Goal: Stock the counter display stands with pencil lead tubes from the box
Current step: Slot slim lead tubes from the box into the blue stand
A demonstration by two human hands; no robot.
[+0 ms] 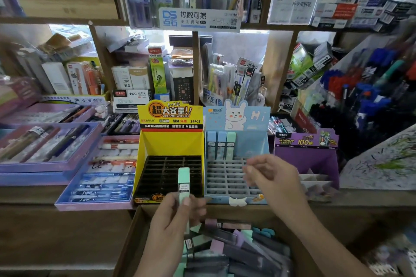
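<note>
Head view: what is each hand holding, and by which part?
The left hand pinches the mint-green lead tube by its lower half; the right hand, blurred, seems empty.

Bright white light shines through the back of the shelf (195, 49) near 12 o'clock. The right hand (272, 175) looks smeary. Things at 3 and 9 o'clock bend and go fuzzy. The box (134, 229) at 6 o'clock is darker.

Pen trays (31, 167), shelved stationery boxes (122, 80).
</note>
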